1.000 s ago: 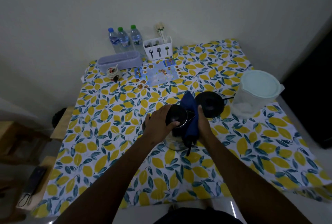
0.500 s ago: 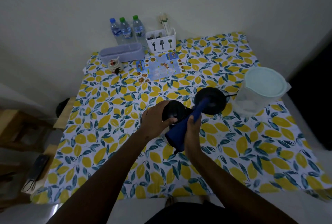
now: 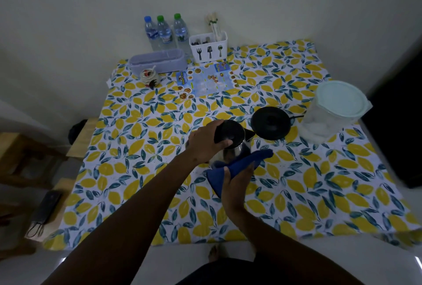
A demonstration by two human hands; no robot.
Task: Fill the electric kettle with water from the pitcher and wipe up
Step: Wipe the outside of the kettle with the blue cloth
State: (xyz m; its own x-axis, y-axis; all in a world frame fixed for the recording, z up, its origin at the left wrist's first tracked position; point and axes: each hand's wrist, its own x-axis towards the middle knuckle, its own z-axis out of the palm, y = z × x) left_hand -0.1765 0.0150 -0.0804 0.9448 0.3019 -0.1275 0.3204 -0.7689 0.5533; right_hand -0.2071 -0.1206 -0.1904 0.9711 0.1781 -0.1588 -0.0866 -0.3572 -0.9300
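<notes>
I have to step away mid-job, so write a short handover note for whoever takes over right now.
Left hand: gripping the kettle by its top, lid shut.
Right hand: holding the blue cloth against the kettle's lower side.
Kettle stands on the table, off its black base, which lies just beyond it. Pitcher is at the far right, lid on.
Done: wiping of the kettle is under way; whether it holds water cannot be seen.
Left: finish wiping, check the table for spills, set the kettle on the base.

Left hand (image 3: 206, 142) clamped over the kettle (image 3: 233, 145) top, forearm stretched forward; right hand (image 3: 237, 176) lower and nearer, fingers closed round a blue cloth (image 3: 242, 163), apparently pressing it against the kettle's side.
</notes>
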